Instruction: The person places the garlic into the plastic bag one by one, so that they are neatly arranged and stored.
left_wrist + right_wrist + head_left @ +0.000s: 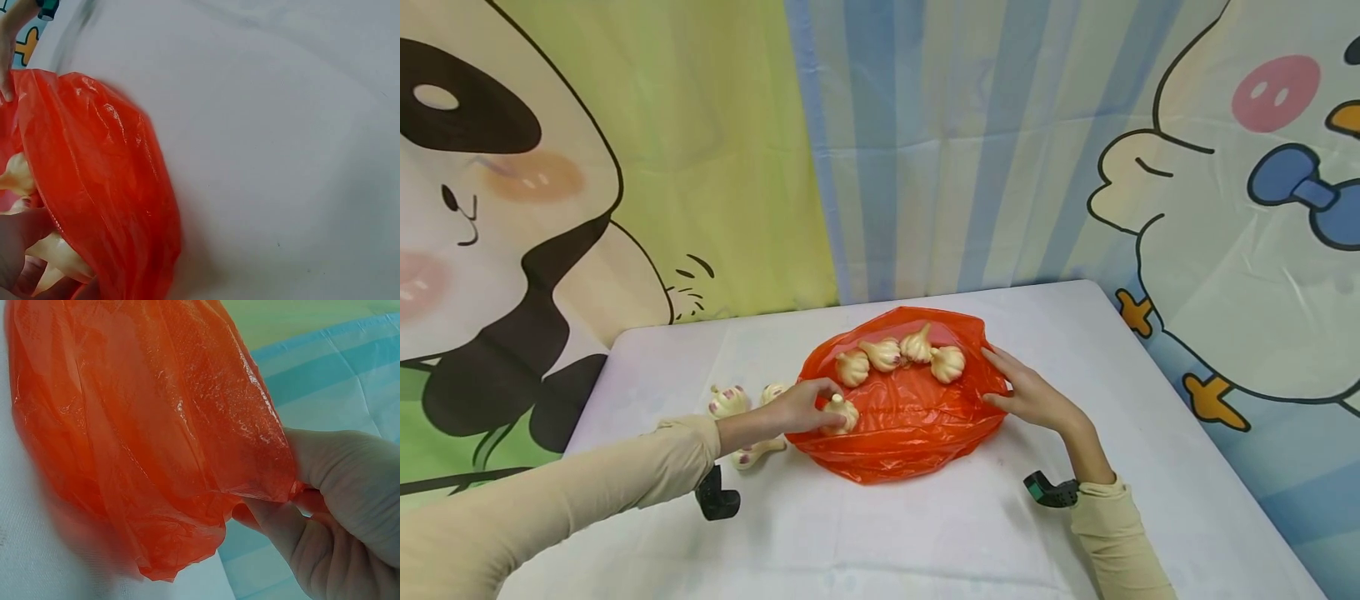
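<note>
An orange-red plastic bag [898, 450] lies on the table with its mouth spread open. Several garlic bulbs [883, 354] rest in a row inside it, toward the back. My left hand [805, 407] pinches one garlic bulb [842, 414] over the bag's left front rim. In the left wrist view, the fingers [31, 228] curl round that bulb [62, 256] beside the red plastic. At the opposite side, my right hand [1033, 396] holds the bag's right rim. The right wrist view shows this bag edge [275, 469] between thumb and fingers [281, 531].
Left of the bag, more garlic bulbs [728, 402] lie on the white table [880, 542], partly hidden by my left hand and forearm. A curtain [925, 150] with cartoon animals hangs behind the table. Each wrist wears a small black camera [1051, 490].
</note>
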`<state>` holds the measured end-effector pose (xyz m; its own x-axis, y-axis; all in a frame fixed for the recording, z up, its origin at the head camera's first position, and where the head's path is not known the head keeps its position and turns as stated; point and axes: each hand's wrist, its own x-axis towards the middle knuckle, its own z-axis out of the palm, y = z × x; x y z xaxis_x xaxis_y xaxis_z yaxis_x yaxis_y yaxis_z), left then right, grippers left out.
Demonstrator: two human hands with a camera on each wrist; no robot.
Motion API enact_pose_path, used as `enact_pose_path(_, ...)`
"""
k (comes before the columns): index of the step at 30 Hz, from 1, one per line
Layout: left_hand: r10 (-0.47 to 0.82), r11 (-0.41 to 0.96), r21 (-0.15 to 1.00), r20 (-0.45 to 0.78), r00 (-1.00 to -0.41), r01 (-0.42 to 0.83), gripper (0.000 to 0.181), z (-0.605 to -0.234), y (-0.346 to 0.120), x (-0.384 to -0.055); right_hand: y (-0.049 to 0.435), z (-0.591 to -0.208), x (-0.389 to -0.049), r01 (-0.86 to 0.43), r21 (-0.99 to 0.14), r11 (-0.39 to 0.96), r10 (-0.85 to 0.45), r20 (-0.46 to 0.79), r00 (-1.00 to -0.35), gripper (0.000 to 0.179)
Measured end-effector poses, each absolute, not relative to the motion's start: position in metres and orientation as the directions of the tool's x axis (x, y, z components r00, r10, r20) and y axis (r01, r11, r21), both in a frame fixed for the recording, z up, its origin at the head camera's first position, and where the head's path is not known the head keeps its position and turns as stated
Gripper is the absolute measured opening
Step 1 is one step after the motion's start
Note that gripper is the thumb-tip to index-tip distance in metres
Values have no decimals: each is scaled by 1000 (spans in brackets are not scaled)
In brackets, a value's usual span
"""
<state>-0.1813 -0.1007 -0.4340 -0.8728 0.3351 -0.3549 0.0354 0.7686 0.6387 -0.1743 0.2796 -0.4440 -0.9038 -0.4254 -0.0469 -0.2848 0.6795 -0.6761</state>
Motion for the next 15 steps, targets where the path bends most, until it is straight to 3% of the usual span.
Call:
enact_pose_path(9, 311, 790, 613, -388, -868, 9, 27, -438, -100, -179, 278, -442, -174, -276, -682, 677, -424, -55, -904, 75)
enact_pose_path(15, 337, 791, 610, -357, -871, 55, 26, -443, -101, -178, 278, -441, -173, -267, -680, 683, -414, -59, -908, 76)
